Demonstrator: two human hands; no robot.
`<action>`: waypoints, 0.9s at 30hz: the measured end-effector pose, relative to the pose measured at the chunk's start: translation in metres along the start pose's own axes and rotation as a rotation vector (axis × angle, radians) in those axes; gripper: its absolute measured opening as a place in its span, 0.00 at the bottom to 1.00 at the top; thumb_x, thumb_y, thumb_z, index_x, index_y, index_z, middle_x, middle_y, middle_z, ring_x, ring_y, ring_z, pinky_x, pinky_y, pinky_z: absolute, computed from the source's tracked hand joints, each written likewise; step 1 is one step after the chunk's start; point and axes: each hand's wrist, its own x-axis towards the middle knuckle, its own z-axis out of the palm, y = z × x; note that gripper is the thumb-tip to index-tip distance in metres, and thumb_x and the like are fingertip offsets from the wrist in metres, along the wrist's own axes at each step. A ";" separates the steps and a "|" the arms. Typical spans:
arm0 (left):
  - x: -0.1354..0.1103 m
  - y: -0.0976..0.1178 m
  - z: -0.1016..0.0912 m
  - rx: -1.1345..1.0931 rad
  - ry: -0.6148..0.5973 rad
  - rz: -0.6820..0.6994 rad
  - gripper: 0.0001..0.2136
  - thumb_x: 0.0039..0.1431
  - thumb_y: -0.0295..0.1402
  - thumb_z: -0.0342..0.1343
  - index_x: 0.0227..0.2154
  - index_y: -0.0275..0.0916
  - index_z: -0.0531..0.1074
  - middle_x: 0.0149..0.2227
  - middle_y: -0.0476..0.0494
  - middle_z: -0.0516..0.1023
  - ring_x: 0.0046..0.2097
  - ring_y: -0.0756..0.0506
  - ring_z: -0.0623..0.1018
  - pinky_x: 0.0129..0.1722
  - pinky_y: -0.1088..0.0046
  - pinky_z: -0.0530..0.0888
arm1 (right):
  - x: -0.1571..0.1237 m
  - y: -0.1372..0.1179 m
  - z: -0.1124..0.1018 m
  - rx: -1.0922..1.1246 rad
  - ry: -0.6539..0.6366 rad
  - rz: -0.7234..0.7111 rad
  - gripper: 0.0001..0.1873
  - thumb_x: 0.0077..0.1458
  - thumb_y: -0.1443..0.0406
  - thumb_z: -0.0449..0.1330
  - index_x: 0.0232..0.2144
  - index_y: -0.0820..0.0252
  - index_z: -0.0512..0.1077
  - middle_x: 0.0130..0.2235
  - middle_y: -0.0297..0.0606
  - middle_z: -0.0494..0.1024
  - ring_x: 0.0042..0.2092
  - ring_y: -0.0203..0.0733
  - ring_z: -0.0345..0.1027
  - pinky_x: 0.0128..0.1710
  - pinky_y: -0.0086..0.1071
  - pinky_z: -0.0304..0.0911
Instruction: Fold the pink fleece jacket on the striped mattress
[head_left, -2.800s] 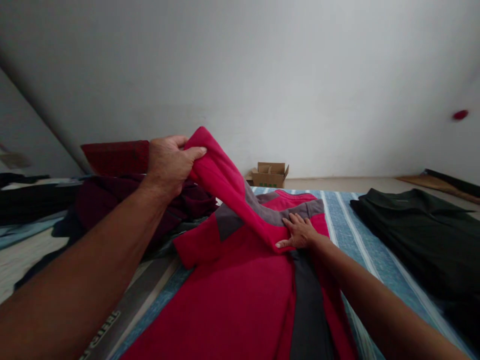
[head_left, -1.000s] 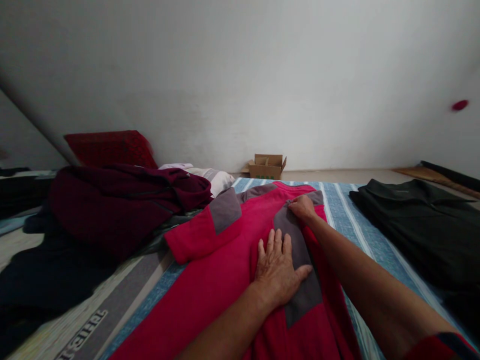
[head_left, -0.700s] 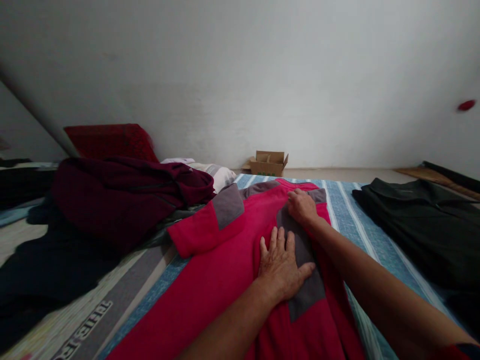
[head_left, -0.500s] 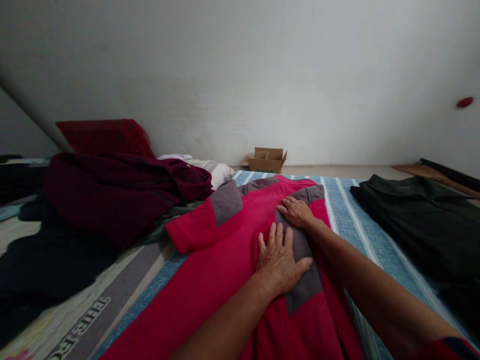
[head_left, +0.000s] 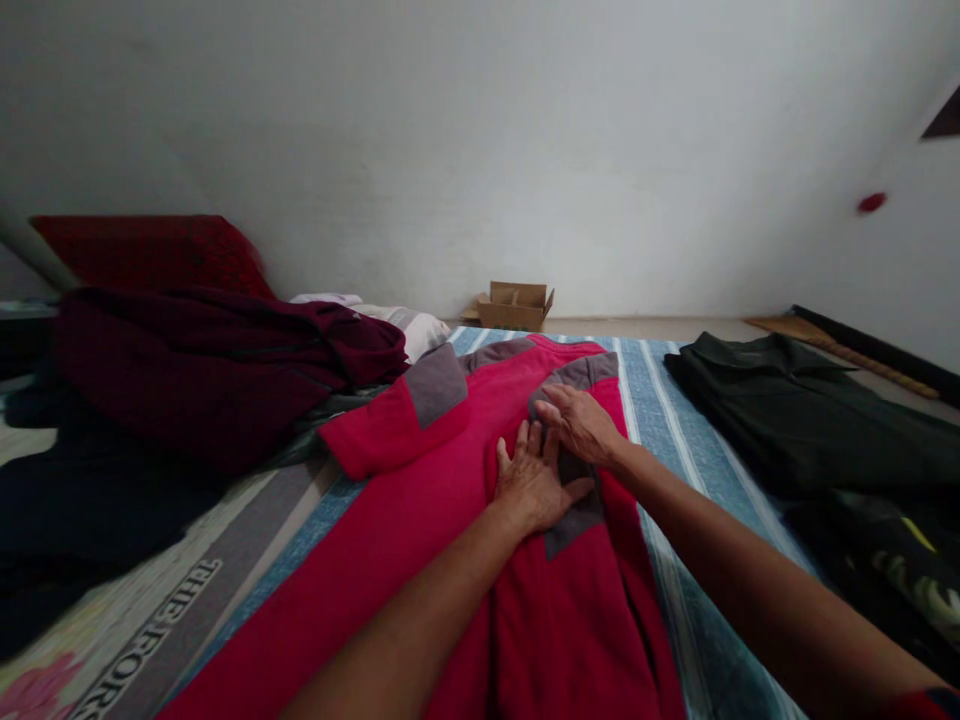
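Observation:
A red long-sleeved top (head_left: 442,510) with grey patches at its shoulders and sleeves lies spread before me, its collar toward the wall. The right sleeve is laid over the body, and the left one is folded out to the side. My left hand (head_left: 532,485) lies flat on the folded sleeve with fingers spread, holding nothing. Just beyond it, my right hand (head_left: 577,422) rests on the grey patch near the shoulder, fingers stretched out and close to the left fingertips. Both palms face down on the cloth.
Underneath is a blue striped sheet (head_left: 660,395). At left lie a maroon garment (head_left: 195,370) and dark navy clothing (head_left: 97,510). Folded black clothes (head_left: 795,410) sit at right. A cardboard box (head_left: 514,307) stands by the wall, and a red patterned bundle (head_left: 150,255) at back left.
My right hand has lifted its palm slightly and come nearer my left hand. The left hand stays flat on the sleeve. The view has shifted a little to the right.

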 end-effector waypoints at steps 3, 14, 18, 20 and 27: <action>0.001 -0.002 0.000 0.055 -0.049 0.019 0.37 0.56 0.56 0.37 0.64 0.42 0.42 0.67 0.39 0.39 0.66 0.35 0.39 0.59 0.42 0.44 | -0.054 -0.027 -0.013 0.158 0.112 -0.074 0.20 0.63 0.58 0.44 0.49 0.63 0.67 0.48 0.46 0.71 0.50 0.43 0.64 0.49 0.35 0.58; 0.002 0.003 -0.007 0.056 -0.054 -0.028 0.44 0.52 0.63 0.31 0.64 0.35 0.43 0.66 0.36 0.40 0.66 0.36 0.39 0.59 0.44 0.43 | -0.193 -0.104 0.021 0.047 -0.160 0.015 0.40 0.56 0.45 0.47 0.60 0.71 0.56 0.63 0.57 0.50 0.64 0.57 0.38 0.61 0.50 0.41; 0.002 0.005 -0.013 0.070 -0.087 -0.053 0.43 0.52 0.62 0.32 0.63 0.36 0.43 0.66 0.36 0.40 0.66 0.36 0.39 0.59 0.45 0.44 | -0.191 -0.105 0.016 0.062 -0.186 0.038 0.39 0.58 0.45 0.45 0.61 0.68 0.54 0.63 0.55 0.47 0.64 0.57 0.35 0.61 0.51 0.38; 0.002 0.007 -0.019 0.075 -0.097 -0.055 0.43 0.51 0.62 0.34 0.63 0.36 0.44 0.66 0.35 0.42 0.66 0.35 0.41 0.59 0.45 0.46 | -0.190 -0.106 0.014 0.064 -0.190 0.045 0.39 0.58 0.46 0.44 0.61 0.67 0.54 0.64 0.55 0.46 0.64 0.57 0.35 0.61 0.51 0.38; 0.018 0.011 -0.034 0.078 0.004 -0.038 0.35 0.59 0.54 0.31 0.61 0.34 0.49 0.66 0.33 0.43 0.66 0.38 0.42 0.60 0.50 0.45 | -0.192 -0.106 0.021 0.064 -0.157 0.032 0.38 0.58 0.46 0.45 0.61 0.65 0.54 0.63 0.54 0.48 0.64 0.58 0.37 0.61 0.51 0.40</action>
